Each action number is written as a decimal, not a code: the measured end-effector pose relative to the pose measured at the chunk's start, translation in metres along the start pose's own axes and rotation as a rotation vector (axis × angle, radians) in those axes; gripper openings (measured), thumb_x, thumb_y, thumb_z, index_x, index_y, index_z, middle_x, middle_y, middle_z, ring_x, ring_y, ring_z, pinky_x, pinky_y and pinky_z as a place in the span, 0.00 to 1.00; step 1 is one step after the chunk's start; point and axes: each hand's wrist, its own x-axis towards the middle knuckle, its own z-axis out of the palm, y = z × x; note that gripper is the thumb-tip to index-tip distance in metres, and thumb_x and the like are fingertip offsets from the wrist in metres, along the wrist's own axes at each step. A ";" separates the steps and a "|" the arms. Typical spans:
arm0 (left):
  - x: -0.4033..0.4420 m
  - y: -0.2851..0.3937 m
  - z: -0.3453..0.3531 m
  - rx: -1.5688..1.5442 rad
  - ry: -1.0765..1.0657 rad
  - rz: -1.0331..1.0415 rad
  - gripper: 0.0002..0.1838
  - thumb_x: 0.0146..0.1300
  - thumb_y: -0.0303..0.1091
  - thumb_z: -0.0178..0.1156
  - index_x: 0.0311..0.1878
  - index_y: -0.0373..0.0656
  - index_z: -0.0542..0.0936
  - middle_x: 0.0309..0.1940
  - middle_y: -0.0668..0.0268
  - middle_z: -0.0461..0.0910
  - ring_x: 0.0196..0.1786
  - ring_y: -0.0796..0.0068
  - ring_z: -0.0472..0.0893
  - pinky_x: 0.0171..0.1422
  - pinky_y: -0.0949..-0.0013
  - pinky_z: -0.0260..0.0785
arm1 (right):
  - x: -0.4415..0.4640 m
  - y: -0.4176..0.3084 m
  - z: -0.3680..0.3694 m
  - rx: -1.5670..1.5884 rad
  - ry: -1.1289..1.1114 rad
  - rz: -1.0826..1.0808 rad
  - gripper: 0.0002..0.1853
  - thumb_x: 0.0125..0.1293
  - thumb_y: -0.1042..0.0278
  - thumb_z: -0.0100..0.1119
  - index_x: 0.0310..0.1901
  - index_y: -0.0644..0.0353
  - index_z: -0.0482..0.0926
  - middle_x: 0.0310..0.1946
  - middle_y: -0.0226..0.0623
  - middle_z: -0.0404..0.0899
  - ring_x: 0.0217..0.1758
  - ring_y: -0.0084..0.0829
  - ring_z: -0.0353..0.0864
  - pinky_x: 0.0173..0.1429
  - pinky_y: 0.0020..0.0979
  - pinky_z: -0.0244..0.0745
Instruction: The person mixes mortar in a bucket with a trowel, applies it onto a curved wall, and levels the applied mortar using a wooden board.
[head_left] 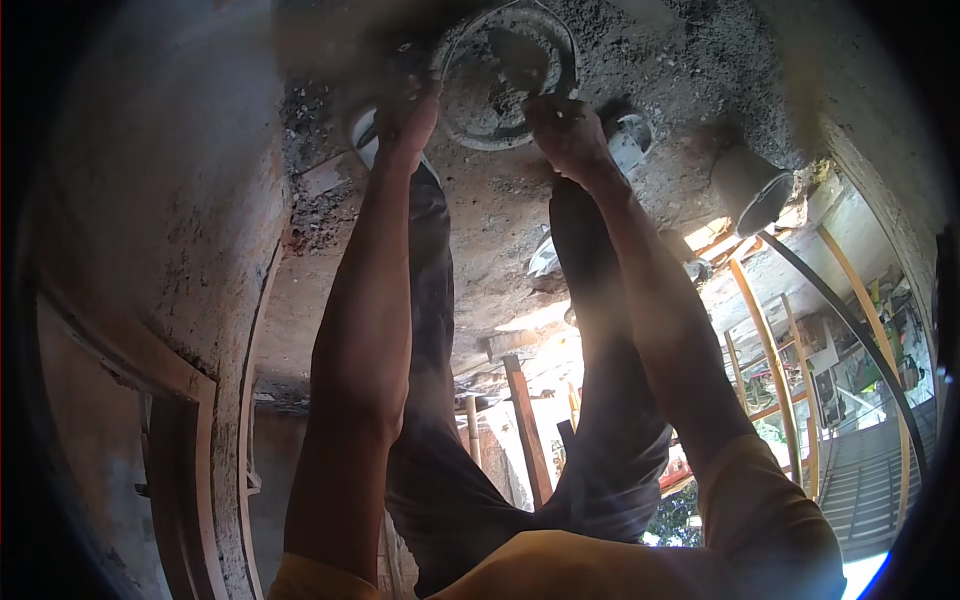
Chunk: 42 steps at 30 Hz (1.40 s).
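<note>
A round bucket with a pale rim and grey, lumpy material inside is at the top of the head view, above the rough floor. My left hand is at its left edge, closed against the rim, with the fingers mostly in shadow. On the lower right of the rim, my right hand is closed in a fist. A thin curved line like a wire handle runs along the bucket's upper edge. The underside of the bucket is hidden. My feet, in pale footwear, stand apart on either side.
A second grey bucket is at the right. Grey rubble or mix covers the floor around the upper right. A rough wall and a wooden door frame are on the left. Wooden poles rise behind me at the lower right.
</note>
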 end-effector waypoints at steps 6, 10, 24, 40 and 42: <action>-0.008 0.003 0.009 0.107 0.065 0.033 0.27 0.73 0.55 0.65 0.57 0.39 0.87 0.56 0.54 0.89 0.60 0.59 0.87 0.65 0.59 0.75 | 0.006 0.012 0.036 -0.437 -0.143 -0.380 0.07 0.67 0.69 0.59 0.38 0.58 0.86 0.39 0.45 0.89 0.46 0.50 0.90 0.48 0.49 0.87; -0.013 0.014 0.007 0.116 0.074 0.068 0.27 0.71 0.55 0.67 0.57 0.39 0.87 0.56 0.52 0.88 0.61 0.57 0.87 0.67 0.57 0.75 | -0.002 0.023 0.034 -0.235 -0.036 0.002 0.05 0.63 0.70 0.63 0.34 0.58 0.87 0.37 0.45 0.90 0.45 0.48 0.91 0.51 0.49 0.87; 0.000 -0.013 0.018 -0.054 0.134 0.071 0.16 0.74 0.48 0.68 0.46 0.44 0.88 0.28 0.75 0.77 0.33 0.80 0.76 0.38 0.68 0.70 | -0.016 -0.039 -0.068 -0.288 -0.124 0.211 0.14 0.70 0.60 0.56 0.51 0.55 0.84 0.38 0.58 0.89 0.47 0.58 0.91 0.54 0.58 0.86; -0.004 -0.005 0.025 0.094 0.253 0.118 0.20 0.71 0.51 0.70 0.47 0.41 0.88 0.34 0.69 0.85 0.41 0.76 0.83 0.43 0.66 0.74 | 0.002 0.099 0.038 -0.344 -0.065 -0.120 0.05 0.70 0.69 0.62 0.36 0.57 0.84 0.29 0.40 0.86 0.30 0.36 0.88 0.33 0.40 0.84; -0.006 0.004 0.026 0.133 0.273 0.232 0.22 0.71 0.52 0.68 0.51 0.41 0.88 0.41 0.63 0.88 0.47 0.68 0.85 0.51 0.62 0.75 | 0.015 0.097 0.078 -0.342 -0.244 -0.242 0.06 0.73 0.65 0.61 0.42 0.56 0.84 0.31 0.34 0.82 0.29 0.29 0.83 0.32 0.34 0.81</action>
